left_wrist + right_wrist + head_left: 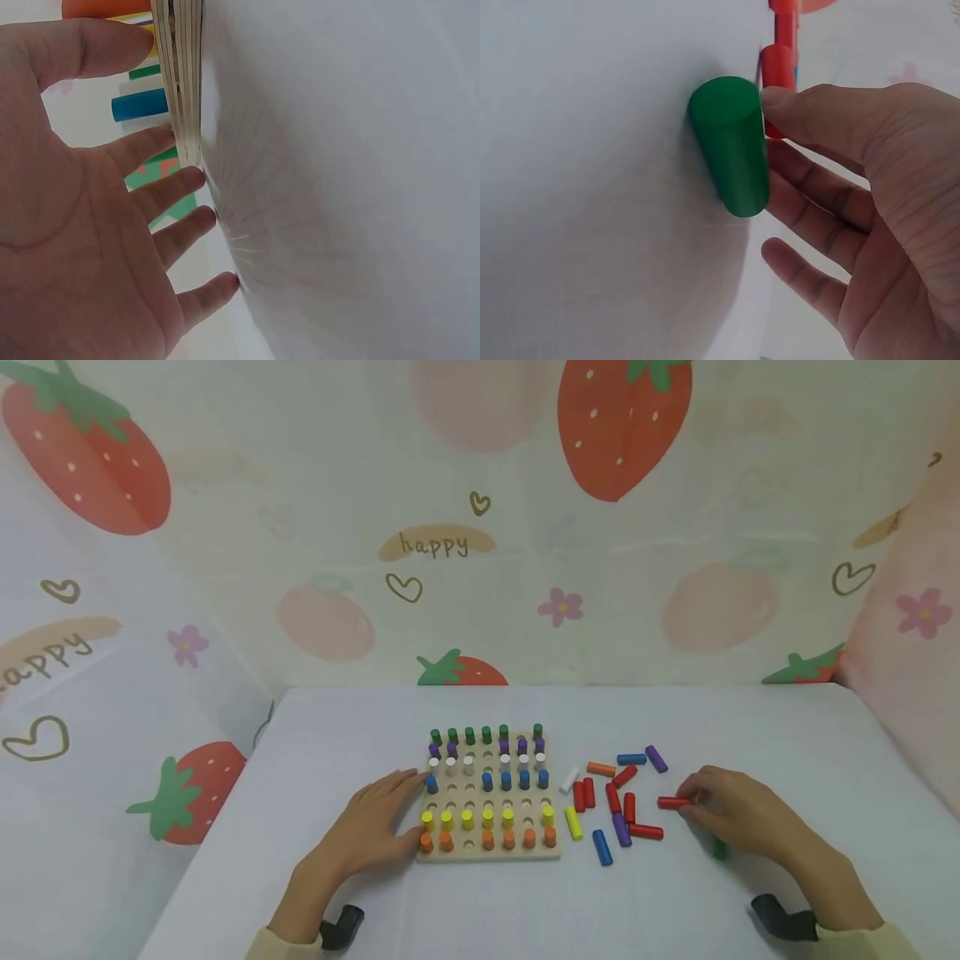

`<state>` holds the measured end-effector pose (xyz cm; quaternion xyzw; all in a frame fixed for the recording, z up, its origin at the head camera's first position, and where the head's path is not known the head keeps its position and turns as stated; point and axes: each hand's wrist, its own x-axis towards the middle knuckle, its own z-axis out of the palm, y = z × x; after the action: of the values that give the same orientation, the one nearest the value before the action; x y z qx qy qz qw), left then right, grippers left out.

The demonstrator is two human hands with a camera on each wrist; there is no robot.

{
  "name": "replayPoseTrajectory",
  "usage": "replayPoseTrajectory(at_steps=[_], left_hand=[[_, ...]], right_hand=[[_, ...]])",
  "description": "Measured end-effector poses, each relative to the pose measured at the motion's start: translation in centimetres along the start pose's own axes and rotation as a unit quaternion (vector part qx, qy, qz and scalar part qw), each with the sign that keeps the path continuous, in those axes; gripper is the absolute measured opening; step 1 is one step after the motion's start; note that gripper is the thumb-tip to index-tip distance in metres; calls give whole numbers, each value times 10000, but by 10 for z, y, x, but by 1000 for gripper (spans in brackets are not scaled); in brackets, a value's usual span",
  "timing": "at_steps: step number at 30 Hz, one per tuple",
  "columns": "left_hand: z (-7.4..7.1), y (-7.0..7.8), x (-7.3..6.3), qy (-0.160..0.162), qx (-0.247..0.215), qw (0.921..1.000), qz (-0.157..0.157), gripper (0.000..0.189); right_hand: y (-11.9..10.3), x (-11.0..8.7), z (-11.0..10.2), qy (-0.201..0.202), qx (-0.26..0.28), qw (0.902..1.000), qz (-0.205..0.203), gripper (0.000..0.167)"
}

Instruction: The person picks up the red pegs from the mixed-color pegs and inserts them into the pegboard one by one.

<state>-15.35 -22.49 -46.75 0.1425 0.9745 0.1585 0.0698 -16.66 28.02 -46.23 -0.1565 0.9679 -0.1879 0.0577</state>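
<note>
A wooden pegboard lies on the table, with rows of green, purple, white, blue, yellow and orange pegs standing in it and one row of bare holes. My left hand rests at its left side; in the left wrist view the thumb and forefinger touch the board's layered edge, fingers spread. Right of the loose pegs, my right hand pinches a red peg between thumb and fingertips. Under that hand a green peg lies on the table, mostly hidden in the head view.
Between board and right hand lie several loose pegs: red, blue, yellow, white, orange and purple. A white cloth covers the table, with a strawberry-print curtain behind.
</note>
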Motion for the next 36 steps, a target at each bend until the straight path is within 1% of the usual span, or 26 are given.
replayPoseTrajectory(at_steps=[6, 13, 17, 20, 24, 27, 31, 36], left_hand=[[0, -1, 1, -58, 30, 10000, 64, 73], [2, -5, -8, -336, -126, 9992, -179, 75], [2, -2, -7, -285, -238, 9991, -181, 72], [1, 1, -4, -205, -292, 9993, -105, 71], [1, 4, 0, -188, -358, 9992, -34, 71], [2, 5, 1, -208, -343, 9992, -60, 72], [3, 4, 1, -201, -324, 9992, -69, 73], [3, 3, 1, -180, -290, 9994, -93, 72]], right_hand=[[-5, -3, -3, 239, 99, 9997, -32, 25], [-16, -5, 0, 305, 264, 9992, -34, 26], [-19, -6, -3, 480, 159, 9987, -97, 24], [-21, -6, -7, 571, 84, 9982, -159, 24], [-27, -8, -9, 626, 29, 9978, -225, 25], [-34, -8, -11, 628, 17, 9975, -315, 25], [-43, -7, -14, 661, -86, 9967, -470, 24], [-56, -2, -15, 796, -385, 9932, -760, 22]])
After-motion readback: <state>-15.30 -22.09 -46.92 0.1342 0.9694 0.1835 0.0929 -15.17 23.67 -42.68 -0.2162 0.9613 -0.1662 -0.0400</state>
